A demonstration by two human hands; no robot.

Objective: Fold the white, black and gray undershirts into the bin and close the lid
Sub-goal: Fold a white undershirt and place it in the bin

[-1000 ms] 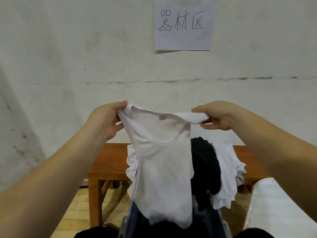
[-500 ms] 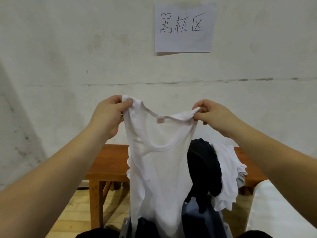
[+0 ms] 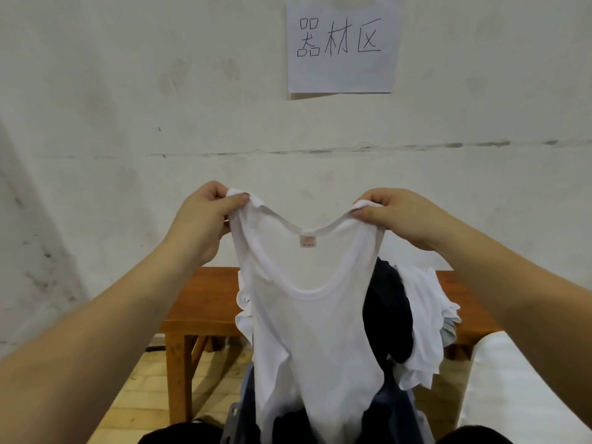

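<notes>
A white undershirt (image 3: pixel 314 315) hangs in front of me, held up by its two shoulder straps. My left hand (image 3: pixel 205 219) pinches the left strap and my right hand (image 3: pixel 397 216) pinches the right one. A small label shows at the back of the neckline. Behind it a black undershirt (image 3: pixel 389 315) and more white garments (image 3: pixel 423 334) lie heaped over a bluish-grey bin (image 3: pixel 400 411), with a bit of gray cloth (image 3: pixel 448 334) at the right. The bin's inside is hidden by the hanging shirt.
A brown wooden bench (image 3: pixel 205 302) stands against the pale wall behind the pile. A paper sign (image 3: pixel 342 43) with handwriting is stuck on the wall. A white surface (image 3: pixel 519 395) lies at the lower right, a yellowish floor (image 3: pixel 144 389) below the bench.
Both hands shifted their hold to the shoulder straps and raised the white undershirt, which now hangs straight and spread with the neckline facing me.
</notes>
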